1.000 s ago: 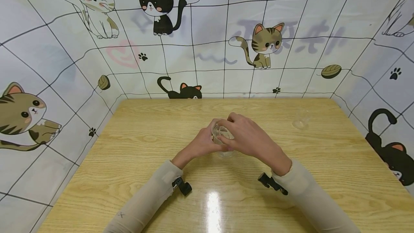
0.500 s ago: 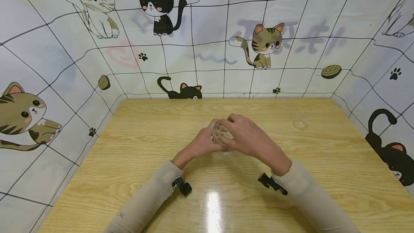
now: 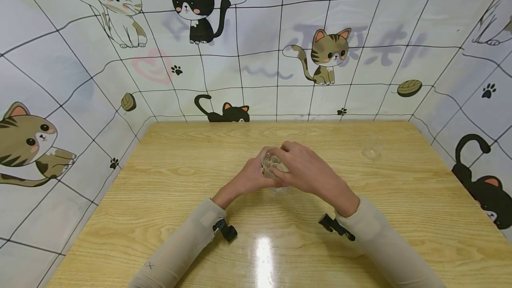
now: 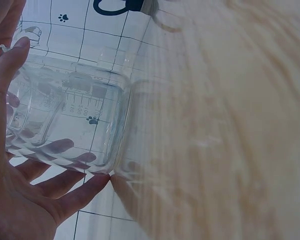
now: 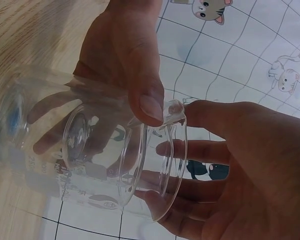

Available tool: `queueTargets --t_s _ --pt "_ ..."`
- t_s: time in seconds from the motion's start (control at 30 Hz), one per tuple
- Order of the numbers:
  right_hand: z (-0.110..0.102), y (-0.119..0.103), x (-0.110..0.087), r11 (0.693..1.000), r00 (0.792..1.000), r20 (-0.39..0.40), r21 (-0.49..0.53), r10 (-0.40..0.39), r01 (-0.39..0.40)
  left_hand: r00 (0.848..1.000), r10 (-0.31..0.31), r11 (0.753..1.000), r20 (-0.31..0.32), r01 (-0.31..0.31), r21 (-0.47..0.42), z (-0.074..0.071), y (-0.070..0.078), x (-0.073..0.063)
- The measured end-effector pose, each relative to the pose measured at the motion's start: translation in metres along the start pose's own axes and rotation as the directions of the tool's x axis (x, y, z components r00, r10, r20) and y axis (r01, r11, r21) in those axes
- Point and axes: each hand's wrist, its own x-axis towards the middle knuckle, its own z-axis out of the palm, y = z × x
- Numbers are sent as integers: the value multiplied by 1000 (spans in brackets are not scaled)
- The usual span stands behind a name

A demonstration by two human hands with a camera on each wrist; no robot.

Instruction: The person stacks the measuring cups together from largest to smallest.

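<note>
A clear glass beaker (image 4: 90, 120) with printed volume marks stands upright on the wooden table, in front of me. My left hand (image 3: 250, 174) wraps its side; the thumb lies near the rim and the fingers spread along the far wall. Nested inside the upper part of it is a smaller clear glass beaker (image 5: 92, 145). From above, my right hand (image 3: 306, 168) reaches over the mouth, several fingertips inside the rim, gripping the smaller beaker. In the head view both hands cover most of the glass.
Another small clear glass vessel (image 3: 373, 148) stands at the back right of the table (image 3: 180, 159). Behind and at both sides hangs a white gridded cloth (image 3: 264, 70) printed with cartoon cats. A bright light reflection lies on the near tabletop.
Almost nothing differs. The right hand's knuckles have sunk very slightly over the beaker's mouth, while the left hand keeps its place.
</note>
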Motion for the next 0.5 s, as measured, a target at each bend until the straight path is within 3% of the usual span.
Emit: queueTargets --t_s 0.5 --pt "1 -1 -1 1000 999 38 5 26 -27 1000 -6 1000 -7 6 -11 1 0 0"
